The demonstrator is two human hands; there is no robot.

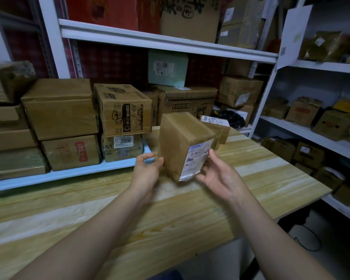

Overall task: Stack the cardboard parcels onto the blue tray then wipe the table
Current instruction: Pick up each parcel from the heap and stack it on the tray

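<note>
A brown tape-wrapped cardboard parcel with a white shipping label stands tilted over the wooden table. It is held between my two hands. My left hand presses its left side, and my right hand cups the labelled right side. To the left lies the blue tray, loaded with several stacked cardboard boxes, among them a printed box on top of one labelled 2996. A smaller labelled parcel sits on the table just behind the held one.
White metal shelving full of boxes runs behind the table and along the right side. The table's right edge drops off to the floor, where a black cable lies.
</note>
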